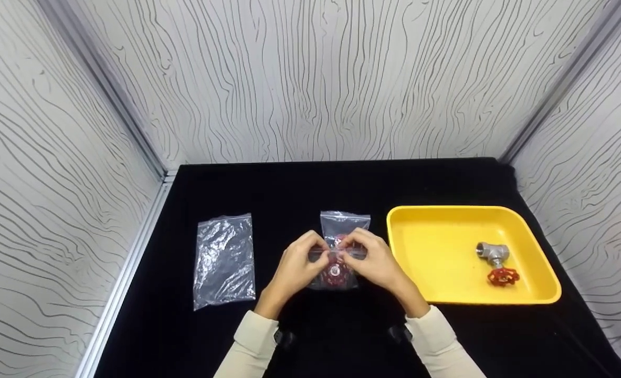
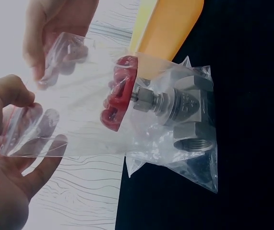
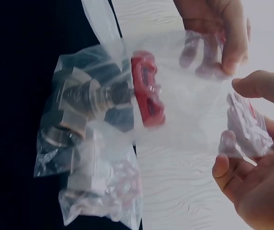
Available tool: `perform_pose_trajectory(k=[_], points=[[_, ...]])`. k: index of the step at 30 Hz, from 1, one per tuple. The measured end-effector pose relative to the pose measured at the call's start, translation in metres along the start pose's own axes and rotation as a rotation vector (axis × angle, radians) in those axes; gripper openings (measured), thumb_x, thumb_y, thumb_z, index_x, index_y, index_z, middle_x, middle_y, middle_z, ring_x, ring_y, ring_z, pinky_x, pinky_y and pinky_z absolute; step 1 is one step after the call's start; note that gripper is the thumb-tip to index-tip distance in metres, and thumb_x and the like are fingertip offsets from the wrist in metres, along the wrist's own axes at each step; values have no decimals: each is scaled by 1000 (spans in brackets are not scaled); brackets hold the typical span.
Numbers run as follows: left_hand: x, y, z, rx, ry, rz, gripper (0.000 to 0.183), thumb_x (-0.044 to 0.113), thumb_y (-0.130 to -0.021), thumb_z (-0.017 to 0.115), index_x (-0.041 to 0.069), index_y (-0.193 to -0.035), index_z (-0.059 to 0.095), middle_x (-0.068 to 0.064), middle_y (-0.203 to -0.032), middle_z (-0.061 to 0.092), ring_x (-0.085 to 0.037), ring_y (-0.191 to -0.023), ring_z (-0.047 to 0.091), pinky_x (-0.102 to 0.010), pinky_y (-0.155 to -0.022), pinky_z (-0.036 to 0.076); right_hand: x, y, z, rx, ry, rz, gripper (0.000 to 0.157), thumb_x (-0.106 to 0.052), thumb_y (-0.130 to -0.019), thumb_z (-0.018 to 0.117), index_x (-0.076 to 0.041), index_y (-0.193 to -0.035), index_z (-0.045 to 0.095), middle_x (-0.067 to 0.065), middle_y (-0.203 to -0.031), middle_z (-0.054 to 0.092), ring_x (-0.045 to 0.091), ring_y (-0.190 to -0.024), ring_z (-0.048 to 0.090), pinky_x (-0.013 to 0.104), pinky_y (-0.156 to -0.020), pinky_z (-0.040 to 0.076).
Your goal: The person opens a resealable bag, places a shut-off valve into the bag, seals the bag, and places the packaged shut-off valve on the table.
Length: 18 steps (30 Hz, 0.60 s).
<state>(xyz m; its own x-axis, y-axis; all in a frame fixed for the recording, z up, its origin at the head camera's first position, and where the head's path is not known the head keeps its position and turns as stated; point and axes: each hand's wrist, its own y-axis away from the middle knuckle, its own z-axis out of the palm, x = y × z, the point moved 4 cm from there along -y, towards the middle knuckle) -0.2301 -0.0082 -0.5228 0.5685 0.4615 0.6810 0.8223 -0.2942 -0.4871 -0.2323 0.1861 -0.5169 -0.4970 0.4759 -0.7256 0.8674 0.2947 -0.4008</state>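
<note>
A clear zip-seal bag [image 2: 171,165] hangs upright between both hands, holding a metal valve [image 2: 187,108] with a red handwheel [image 2: 120,93] uppermost. Near the left end of the bag's mouth, my left hand [image 1: 301,261] pinches the plastic between thumb and fingers. My right hand [image 1: 377,262] pinches the other end the same way, and the thumbs are close together at the middle. Just beyond the hands lies a second zip-seal bag [image 1: 346,222], also with a red-wheeled valve inside, partly hidden by the hands in the head view.
To the left lies a flat, clear zip-seal bag [image 1: 223,262]. A yellow tray [image 1: 441,296] stands at the right with one loose red-wheeled valve [image 1: 495,257] in it. Black cloth [image 1: 284,189] covers the table, and patterned panels [image 1: 310,79] enclose its back and sides.
</note>
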Motion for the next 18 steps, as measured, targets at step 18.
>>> perform_pose_trajectory(k=[18], points=[[-3,0,0,-33,67,-28,7,6,-91,69,11,-94,72,0,-96,71,-12,-94,69,-28,-89,62,6,5,-6,21,-23,-47,19,-1,-85,86,-15,-96,77,-3,-97,73,17,-95,65,26,-88,55]])
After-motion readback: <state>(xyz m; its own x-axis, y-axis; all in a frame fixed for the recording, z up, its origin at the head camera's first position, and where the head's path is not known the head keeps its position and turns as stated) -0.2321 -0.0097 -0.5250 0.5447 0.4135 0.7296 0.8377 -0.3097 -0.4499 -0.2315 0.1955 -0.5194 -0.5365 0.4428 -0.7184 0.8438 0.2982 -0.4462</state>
